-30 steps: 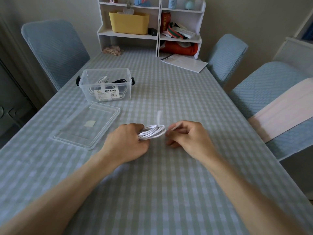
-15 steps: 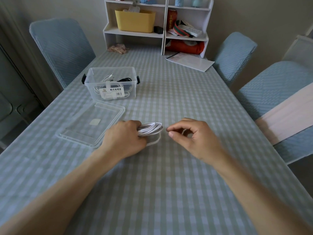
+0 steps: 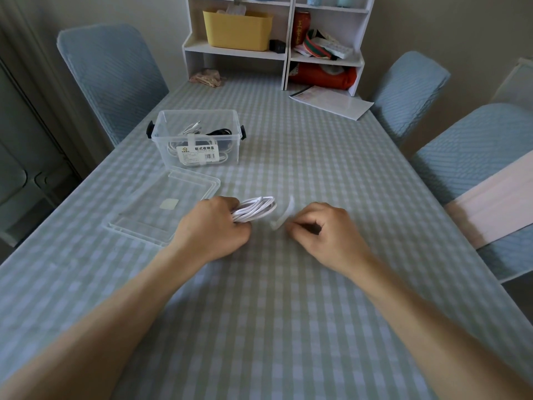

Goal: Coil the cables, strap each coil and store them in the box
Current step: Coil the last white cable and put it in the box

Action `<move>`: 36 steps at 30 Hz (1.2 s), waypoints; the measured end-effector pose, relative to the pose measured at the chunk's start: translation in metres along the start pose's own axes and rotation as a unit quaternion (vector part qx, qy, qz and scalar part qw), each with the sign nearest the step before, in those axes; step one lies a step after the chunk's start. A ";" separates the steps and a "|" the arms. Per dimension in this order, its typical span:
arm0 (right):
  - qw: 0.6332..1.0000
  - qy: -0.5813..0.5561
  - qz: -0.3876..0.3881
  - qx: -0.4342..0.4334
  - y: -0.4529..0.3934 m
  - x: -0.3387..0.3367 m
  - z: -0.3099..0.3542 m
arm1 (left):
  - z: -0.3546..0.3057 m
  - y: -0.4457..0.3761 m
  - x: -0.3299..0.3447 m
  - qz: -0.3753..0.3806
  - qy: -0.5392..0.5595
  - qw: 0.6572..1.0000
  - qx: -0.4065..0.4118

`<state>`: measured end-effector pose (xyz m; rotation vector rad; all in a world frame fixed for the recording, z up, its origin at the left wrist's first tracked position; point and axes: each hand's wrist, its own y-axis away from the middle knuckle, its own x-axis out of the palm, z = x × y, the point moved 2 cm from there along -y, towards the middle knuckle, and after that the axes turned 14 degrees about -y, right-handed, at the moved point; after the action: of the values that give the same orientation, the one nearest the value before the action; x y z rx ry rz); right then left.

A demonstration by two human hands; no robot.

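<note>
A long table (image 3: 288, 327) under a pale green-and-white checked cloth filled the room, with quilted blue chairs (image 3: 112, 79) drawn up along both sides and a white shelf unit (image 3: 284, 39) standing at its far end, a yellow bin (image 3: 238, 30) on one shelf and a red can (image 3: 300, 31) beside it. A sheet of white paper (image 3: 331, 102) lay just in front of the shelves. On the left half of the table stood a clear plastic storage box (image 3: 196, 137) with black side latches and a printed label on its front wall — coiled white and black cables already lay inside it. Its clear lid (image 3: 161, 204) lay flat on the cloth just in front of the box. Near the middle of the table, the left hand (image 3: 212, 229) was curled tightly round one end of a coil of white cable (image 3: 255, 209), whose loops stuck out to the right of the fingers, just above the cloth. The right hand (image 3: 326, 232) sat close beside it but apart from the coil, fingers bent inward, thumb and forefinger pinching the lower end of a thin white strap (image 3: 284, 213). The strap rose blurred between the two hands — whether it touched the coil could not be told.
</note>
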<state>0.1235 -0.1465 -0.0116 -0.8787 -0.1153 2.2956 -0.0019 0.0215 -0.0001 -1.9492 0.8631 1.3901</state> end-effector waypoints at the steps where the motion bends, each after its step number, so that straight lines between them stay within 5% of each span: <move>1: 1.000 -0.012 -0.005 0.007 0.001 0.000 -0.002 | -0.001 0.001 0.000 -0.003 -0.006 1.000 0.004; 8: 0.988 -0.032 -0.127 -0.087 0.001 -0.003 0.011 | 0.002 -0.001 0.000 -0.011 0.007 1.000 0.002; 11: 0.986 0.008 -0.109 -0.129 0.002 0.007 0.021 | 0.003 -0.001 -0.002 -0.005 0.017 1.000 -0.007; 21: 1.000 0.010 -0.025 0.008 -0.023 0.015 0.006 | 0.005 -0.002 -0.003 -0.024 0.023 0.999 -0.019; 36: 0.996 0.080 -0.035 0.030 -0.014 0.014 -0.003 | 0.006 -0.002 0.000 -0.022 -0.018 1.000 0.007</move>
<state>0.1258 -0.1273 -0.0175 -1.0075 -0.0075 2.1448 -0.0040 0.0274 -0.0021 -1.9150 0.8071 1.3870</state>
